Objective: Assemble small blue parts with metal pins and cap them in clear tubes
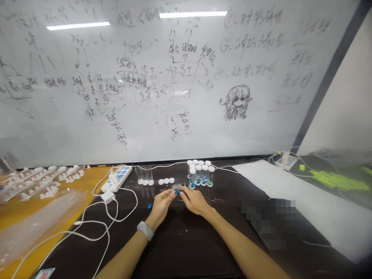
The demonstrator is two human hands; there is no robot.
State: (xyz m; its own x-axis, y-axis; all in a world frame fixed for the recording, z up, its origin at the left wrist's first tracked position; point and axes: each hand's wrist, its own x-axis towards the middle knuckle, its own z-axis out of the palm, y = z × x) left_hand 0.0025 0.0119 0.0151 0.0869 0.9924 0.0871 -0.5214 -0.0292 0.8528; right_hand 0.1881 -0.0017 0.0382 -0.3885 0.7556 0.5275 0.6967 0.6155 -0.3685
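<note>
Close together over the dark table, my left hand (pixel 162 201) and my right hand (pixel 194 200) pinch a small shiny blue ball (pixel 177 191) between their fingertips. Its finer details are too small to make out. A second shiny blue ball (pixel 150 206) lies just left of my left hand. Just beyond my right hand stands a group of clear tubes with white caps (pixel 198 173), several with blue pieces inside and one with a green piece. Three white caps (pixel 166 181) sit in a row beyond my left hand. Small dark pieces (pixel 184 184) lie near my fingertips.
Empty-looking clear tubes (pixel 144 176) stand left of the caps. A power strip (pixel 117 179) and looping white cables (pixel 108 221) occupy the left side. White plastic parts (pixel 43 178) lie on the yellow surface. White sheeting (pixel 305 205) is at right; a whiteboard (pixel 174 128) rises behind.
</note>
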